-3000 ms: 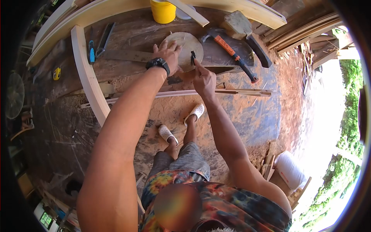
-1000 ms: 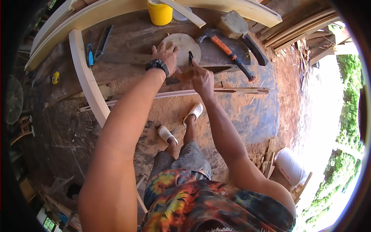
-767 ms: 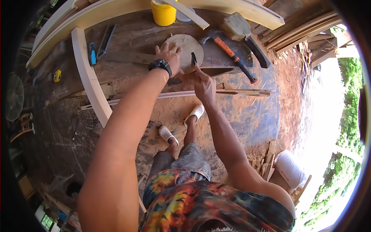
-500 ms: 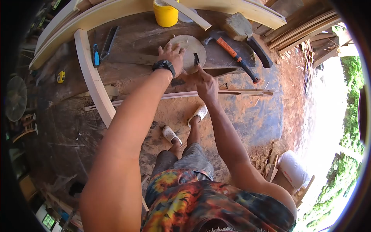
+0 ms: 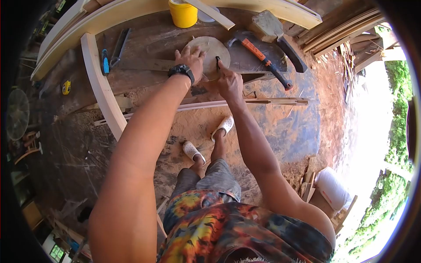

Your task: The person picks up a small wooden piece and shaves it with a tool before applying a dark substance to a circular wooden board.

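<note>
A round, flat wooden disc (image 5: 215, 47) lies on the dark workbench. Spread across its left side, my left hand (image 5: 192, 61) presses down with fingers apart and a black watch on the wrist. My right hand (image 5: 230, 84) is closed around a small black tool (image 5: 218, 61), its index finger stretched along it. The tool's tip meets the disc's right part; its exact kind is hard to make out. Right of the disc lies a claw hammer (image 5: 259, 56) with an orange and black handle. Beyond it rests a heavy mallet (image 5: 268, 27) with a black handle.
A yellow tub (image 5: 183, 14) stands at the back under a wooden strip. Long curved timber pieces (image 5: 103, 81) frame the bench's left and far sides. A blue-handled tool (image 5: 105, 62) and a yellow tape measure (image 5: 66, 87) lie leftward. Sawdust covers the floor (image 5: 272, 144).
The whole view has shifted slightly, moving the bench a little left and up. My right hand and the black tool sit slightly nearer the disc's middle; my left hand stays on the disc.
</note>
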`<move>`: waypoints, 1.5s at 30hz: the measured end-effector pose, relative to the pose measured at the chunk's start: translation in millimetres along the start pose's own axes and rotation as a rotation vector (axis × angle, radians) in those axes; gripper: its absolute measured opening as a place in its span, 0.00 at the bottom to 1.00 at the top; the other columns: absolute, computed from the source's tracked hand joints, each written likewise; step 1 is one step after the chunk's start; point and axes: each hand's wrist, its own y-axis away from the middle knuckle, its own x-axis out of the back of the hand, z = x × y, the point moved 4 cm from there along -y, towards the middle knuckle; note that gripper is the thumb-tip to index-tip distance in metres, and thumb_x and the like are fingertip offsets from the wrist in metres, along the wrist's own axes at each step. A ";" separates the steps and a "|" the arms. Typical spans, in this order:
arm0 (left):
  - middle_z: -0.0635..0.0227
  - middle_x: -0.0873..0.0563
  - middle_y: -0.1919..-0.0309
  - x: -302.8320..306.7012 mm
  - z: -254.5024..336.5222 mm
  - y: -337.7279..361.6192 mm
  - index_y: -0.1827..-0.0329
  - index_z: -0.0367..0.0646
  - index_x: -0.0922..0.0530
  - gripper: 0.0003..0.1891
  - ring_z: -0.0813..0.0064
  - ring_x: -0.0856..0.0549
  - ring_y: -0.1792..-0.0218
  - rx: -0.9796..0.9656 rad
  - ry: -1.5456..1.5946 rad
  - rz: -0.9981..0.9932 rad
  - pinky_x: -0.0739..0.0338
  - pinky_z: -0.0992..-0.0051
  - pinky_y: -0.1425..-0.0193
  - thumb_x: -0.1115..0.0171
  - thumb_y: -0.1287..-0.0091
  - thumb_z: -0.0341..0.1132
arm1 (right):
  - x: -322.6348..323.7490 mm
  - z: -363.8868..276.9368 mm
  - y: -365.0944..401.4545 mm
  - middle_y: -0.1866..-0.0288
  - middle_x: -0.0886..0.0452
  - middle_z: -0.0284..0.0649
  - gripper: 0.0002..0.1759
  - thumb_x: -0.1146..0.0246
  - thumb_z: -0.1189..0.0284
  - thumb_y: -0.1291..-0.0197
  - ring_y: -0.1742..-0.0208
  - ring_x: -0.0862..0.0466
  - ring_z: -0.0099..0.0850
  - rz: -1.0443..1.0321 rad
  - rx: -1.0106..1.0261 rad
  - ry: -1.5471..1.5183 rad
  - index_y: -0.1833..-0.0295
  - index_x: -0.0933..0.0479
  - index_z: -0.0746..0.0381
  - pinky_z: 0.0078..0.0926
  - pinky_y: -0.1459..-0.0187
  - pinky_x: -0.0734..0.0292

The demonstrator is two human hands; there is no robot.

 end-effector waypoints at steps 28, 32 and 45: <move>0.68 0.40 0.15 -8.4 -1.4 -4.8 0.16 0.56 0.37 0.52 0.56 0.45 0.15 0.020 -0.008 0.062 0.45 0.38 0.18 0.22 0.42 0.58 | -9.5 43.8 10.5 0.74 0.21 0.27 0.19 0.36 0.69 0.24 0.72 0.28 0.13 0.040 -0.059 -0.326 0.32 0.18 0.59 0.18 0.68 0.29; 0.69 0.40 0.15 -8.2 -1.6 -5.2 0.16 0.56 0.37 0.51 0.56 0.44 0.15 0.022 -0.017 0.069 0.45 0.38 0.18 0.22 0.42 0.58 | -7.3 47.0 10.9 0.75 0.20 0.28 0.19 0.36 0.69 0.25 0.72 0.27 0.13 0.070 -0.100 -0.336 0.32 0.17 0.58 0.19 0.69 0.28; 0.70 0.40 0.14 -9.2 -1.7 -5.2 0.16 0.57 0.37 0.49 0.58 0.44 0.15 0.027 -0.017 0.072 0.45 0.39 0.17 0.24 0.40 0.58 | -2.8 37.9 13.9 0.75 0.17 0.41 0.17 0.35 0.71 0.28 0.74 0.20 0.19 0.123 0.033 -0.198 0.35 0.15 0.56 0.24 0.69 0.23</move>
